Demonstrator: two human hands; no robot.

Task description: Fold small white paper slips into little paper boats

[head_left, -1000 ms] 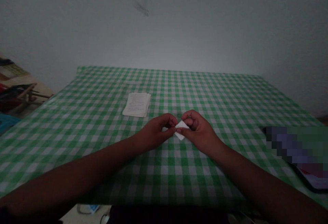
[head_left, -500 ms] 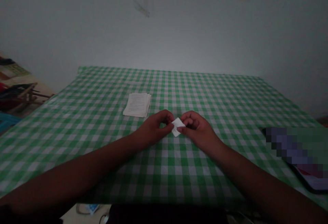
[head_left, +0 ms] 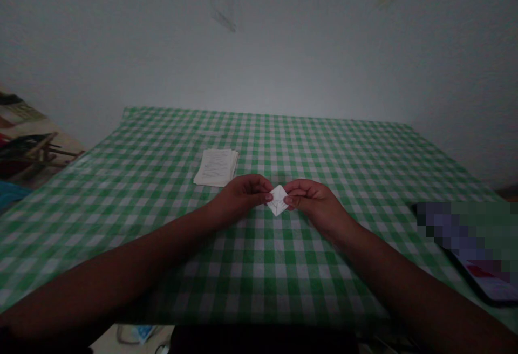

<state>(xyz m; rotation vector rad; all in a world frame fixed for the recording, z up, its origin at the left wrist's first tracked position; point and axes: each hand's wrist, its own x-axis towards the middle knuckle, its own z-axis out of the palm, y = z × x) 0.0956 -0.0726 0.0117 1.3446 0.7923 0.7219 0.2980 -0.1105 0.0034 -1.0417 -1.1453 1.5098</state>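
Note:
A small folded white paper is held as a diamond over the middle of the green-and-white checked tablecloth. My left hand pinches its left corner with thumb and fingers closed. My right hand pinches its right corner in the same way. Both forearms reach in from the near edge of the table.
A stack of white printed sheets lies just beyond my left hand. A phone-like device with a blurred screen lies near the right edge. A plain wall stands behind the table; furniture and clutter show at far left.
Both hands have shifted slightly away from me and turned the folded paper, which now faces me flat as a diamond held by its two side corners.

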